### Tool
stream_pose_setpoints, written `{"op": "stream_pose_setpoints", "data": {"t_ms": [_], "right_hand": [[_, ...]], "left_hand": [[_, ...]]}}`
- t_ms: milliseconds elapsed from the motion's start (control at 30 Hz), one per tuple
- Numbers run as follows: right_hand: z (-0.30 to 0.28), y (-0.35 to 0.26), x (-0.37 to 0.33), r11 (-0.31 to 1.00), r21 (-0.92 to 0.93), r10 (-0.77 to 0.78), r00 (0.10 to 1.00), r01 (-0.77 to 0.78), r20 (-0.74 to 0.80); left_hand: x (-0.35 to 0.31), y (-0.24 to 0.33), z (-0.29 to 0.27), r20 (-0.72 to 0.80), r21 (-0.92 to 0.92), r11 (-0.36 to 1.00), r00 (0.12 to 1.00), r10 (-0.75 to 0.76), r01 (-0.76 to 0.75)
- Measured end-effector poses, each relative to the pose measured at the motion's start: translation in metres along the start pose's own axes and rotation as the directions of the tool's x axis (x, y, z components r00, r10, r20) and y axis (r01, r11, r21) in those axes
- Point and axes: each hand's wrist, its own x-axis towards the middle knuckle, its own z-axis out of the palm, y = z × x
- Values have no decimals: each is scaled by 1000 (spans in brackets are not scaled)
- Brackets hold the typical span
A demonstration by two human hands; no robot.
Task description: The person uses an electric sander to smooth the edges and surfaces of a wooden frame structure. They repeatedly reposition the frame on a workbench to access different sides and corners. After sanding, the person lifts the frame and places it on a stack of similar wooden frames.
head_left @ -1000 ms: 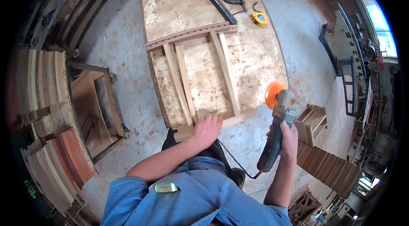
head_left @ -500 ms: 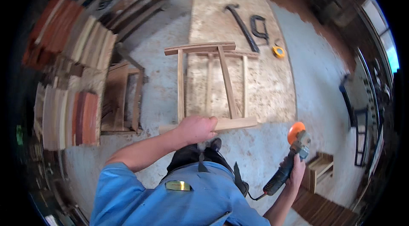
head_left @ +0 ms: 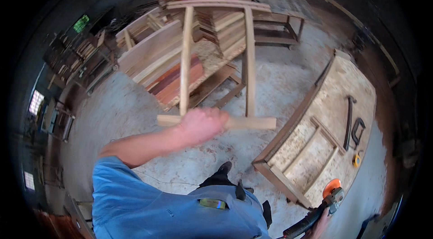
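My left hand (head_left: 203,126) is closed round the near rail of a wooden frame (head_left: 251,123), which is held up in the air. Two uprights join that rail to a slightly curved far rail. At the lower right, my right hand (head_left: 321,223) grips an angle grinder (head_left: 311,218) fitted with an orange disc (head_left: 332,188). The disc is close to the near right end of the workbench (head_left: 356,86). A second wooden frame (head_left: 331,135) lies on that bench, beside a hammer (head_left: 349,121), a clamp (head_left: 358,132) and a yellow tape measure (head_left: 356,161).
Beyond the raised frame stands a table stacked with reddish and pale boards (head_left: 180,74). Farther back is a low dark bench (head_left: 276,34). Wood racks (head_left: 88,54) line the left side. A thin cable (head_left: 155,178) runs along the dusty floor by my feet.
My view has turned left, so the workbench now sits at the right. The held frame has swung from over the bench toward the stacked boards. The grinder stays in my right hand.
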Motion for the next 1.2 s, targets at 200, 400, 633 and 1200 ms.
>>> {"op": "stream_pose_setpoints", "data": {"t_ms": [200, 400, 633, 1200], "right_hand": [[84, 5, 43, 996, -81, -24, 991, 35, 132], [104, 9, 31, 990, -122, -43, 983, 66, 178], [102, 14, 41, 995, -90, -21, 988, 35, 156], [124, 6, 3, 991, -114, -67, 997, 70, 34]], "left_hand": [[33, -138, -36, 118, 188, 903, 904, -411, 386], [25, -284, -54, 80, 70, 855, 852, -518, 513], [30, -341, -33, 82, -123, 787, 797, -599, 604], [11, -472, 57, 183, -286, 621, 678, -712, 730]]}}
